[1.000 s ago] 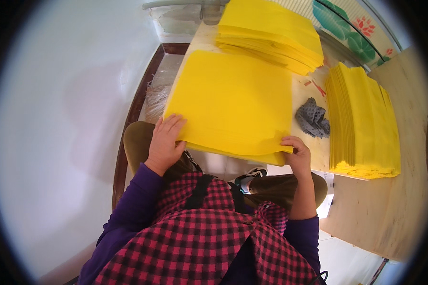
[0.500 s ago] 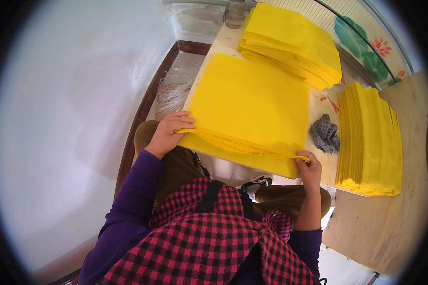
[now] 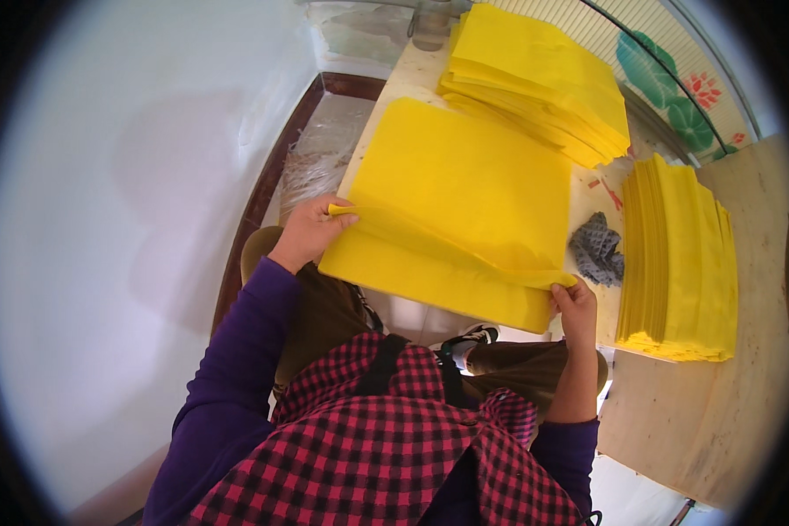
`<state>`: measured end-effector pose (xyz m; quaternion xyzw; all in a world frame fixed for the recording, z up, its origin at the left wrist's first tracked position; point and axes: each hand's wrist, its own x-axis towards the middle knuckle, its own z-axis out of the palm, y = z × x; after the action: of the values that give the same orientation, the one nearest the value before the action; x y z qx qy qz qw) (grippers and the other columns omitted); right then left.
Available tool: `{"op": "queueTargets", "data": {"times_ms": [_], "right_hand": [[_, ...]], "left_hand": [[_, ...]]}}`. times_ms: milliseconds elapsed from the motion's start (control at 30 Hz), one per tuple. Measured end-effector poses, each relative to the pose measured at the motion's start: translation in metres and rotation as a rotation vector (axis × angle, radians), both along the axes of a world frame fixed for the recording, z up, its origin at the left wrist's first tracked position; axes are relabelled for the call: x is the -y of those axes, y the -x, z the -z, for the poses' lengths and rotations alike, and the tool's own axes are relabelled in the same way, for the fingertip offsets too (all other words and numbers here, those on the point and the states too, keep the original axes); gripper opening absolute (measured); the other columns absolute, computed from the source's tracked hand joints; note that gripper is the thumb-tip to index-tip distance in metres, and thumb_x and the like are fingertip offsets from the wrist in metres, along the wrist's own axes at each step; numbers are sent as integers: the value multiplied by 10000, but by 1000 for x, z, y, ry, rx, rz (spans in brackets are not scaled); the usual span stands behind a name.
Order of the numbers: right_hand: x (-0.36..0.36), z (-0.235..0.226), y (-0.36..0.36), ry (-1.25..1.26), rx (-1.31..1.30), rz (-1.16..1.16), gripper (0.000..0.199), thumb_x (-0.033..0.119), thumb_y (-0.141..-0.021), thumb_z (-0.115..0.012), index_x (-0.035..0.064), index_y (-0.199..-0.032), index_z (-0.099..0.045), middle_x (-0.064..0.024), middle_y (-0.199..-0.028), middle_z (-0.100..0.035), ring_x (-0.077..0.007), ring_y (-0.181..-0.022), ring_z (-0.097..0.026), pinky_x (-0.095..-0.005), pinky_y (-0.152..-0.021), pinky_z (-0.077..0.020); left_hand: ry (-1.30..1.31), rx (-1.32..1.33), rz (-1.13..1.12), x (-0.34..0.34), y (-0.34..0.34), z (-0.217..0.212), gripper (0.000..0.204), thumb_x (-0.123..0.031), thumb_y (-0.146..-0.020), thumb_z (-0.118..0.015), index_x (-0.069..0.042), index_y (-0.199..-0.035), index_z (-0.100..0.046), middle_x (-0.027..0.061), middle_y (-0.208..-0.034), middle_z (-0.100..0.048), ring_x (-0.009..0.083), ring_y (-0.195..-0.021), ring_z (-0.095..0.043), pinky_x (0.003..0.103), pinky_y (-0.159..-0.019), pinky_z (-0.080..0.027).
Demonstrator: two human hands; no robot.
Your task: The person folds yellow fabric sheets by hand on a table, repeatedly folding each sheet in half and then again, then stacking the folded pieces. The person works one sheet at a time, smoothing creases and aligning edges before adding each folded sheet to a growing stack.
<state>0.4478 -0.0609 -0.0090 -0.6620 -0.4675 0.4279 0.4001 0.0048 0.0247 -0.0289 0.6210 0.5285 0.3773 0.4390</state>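
A flat yellow fabric sheet point(image 3: 465, 167) lies before me on the table, its near edge raised and slightly sagging between my hands. My left hand point(image 3: 311, 232) pinches the left corner of that edge between thumb and fingers. At the opposite corner, my right hand point(image 3: 577, 307) is closed on the same edge. Beneath it, another yellow layer point(image 3: 430, 279) reaches toward me and overhangs the table's near side. Whether the two layers are joined cannot be seen.
A tall stack of yellow fabric point(image 3: 543, 70) stands at the back, another folded yellow stack point(image 3: 679, 263) at the right. Between lie a crumpled grey cloth point(image 3: 598, 249) and a small red tool point(image 3: 612, 193). A clear jar point(image 3: 431, 26) is at the far left corner; clear plastic wrapping point(image 3: 320, 158) lies beside the table.
Both hands have carried the sheet's near edge upward and away from me, the left more than the right. More of the lower yellow layer is now uncovered.
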Motion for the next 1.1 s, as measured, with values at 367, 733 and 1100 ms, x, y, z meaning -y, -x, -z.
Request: {"op": "queueTargets", "data": {"times_ms": [367,733,1100], "right_hand": [[-29,-8,-7,16,45,-3,128,79,-906,-611,2,-1006,-630,18,-800,-597,-69,-710,-513,-211,-669,-417],[-34,17,-2,-242,-52,-10,132,85,-943,-565,4,-1043,-592,12,-917,-614,-65,-860,-537,-218,-785,-429],[-41,30,5,-251,155,33,157,48,-932,-525,-10,-1065,-587,-42,-914,-636,-90,-848,-553,-247,-765,-450]], "left_hand": [[214,411,-25,-16,-10,10,175,-83,-901,-632,38,-1027,-628,48,-922,-677,97,-799,-627,247,-719,-505],[170,467,-12,-18,-9,16,126,-46,-908,-611,11,-1018,-639,32,-927,-671,102,-830,-627,245,-762,-499],[190,533,-31,-26,-16,6,249,-43,-906,-604,13,-1148,-595,57,-1034,-671,126,-923,-635,262,-845,-494]]}}
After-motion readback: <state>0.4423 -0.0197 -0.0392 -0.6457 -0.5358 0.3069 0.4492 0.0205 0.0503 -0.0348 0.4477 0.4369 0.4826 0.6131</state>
